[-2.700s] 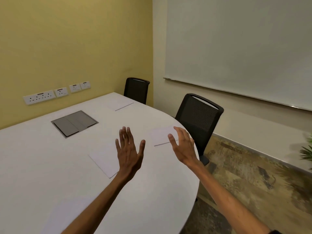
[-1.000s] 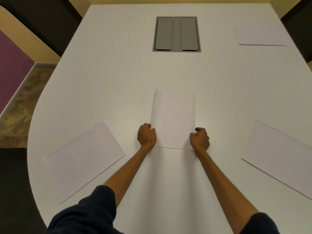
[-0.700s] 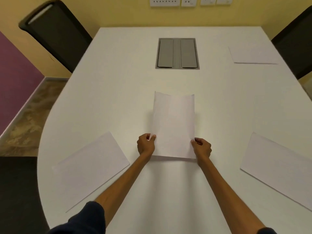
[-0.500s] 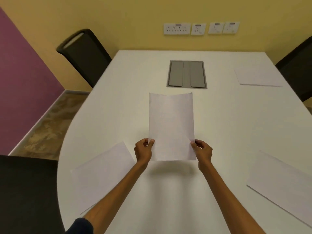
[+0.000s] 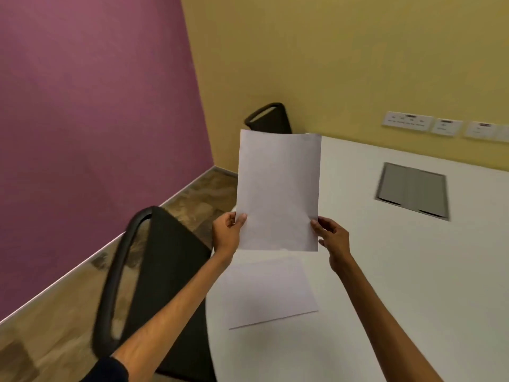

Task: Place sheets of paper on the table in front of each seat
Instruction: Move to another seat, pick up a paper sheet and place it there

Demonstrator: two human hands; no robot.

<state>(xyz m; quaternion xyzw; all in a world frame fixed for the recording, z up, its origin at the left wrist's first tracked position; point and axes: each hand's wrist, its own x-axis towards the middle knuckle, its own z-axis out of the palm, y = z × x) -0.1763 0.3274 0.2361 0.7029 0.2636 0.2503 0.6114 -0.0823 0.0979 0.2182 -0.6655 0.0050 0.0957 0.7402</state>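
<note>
- The sheet of paper [image 5: 278, 191] in the hands is white and blank, and it is held up in the air above the left edge of the table, standing nearly upright.
- The purple wall [image 5: 91, 128] fills the left side, and the yellow wall [image 5: 330, 59] meets it in a corner behind the table.
- The table [image 5: 399, 285] is big and white, with a curved edge on the near left.
- The floor [image 5: 55, 326] beside the table is brown and patchy.
- The near black chair [image 5: 162, 277] stands just left of the table edge, with its back toward the camera. It looks a bit blurry.
- A second sheet [image 5: 270, 290] lies flat on the table, right below the held one and beside the near chair.
- The grey panel [image 5: 412, 190] is set flat into the tabletop, well to the right of the held sheet.
- The far black chair [image 5: 268, 119] peeks out behind the top of the held sheet, by the yellow wall.
- The white wall sockets [image 5: 407, 121] sit in a row on the yellow wall above the table.
- The left hand [image 5: 227, 234] pinches the lower left edge of the held sheet, thumb in front and fingers curled behind.
- The right hand [image 5: 332, 239] pinches the lower right edge the same way, with the fingers bent around the paper.
</note>
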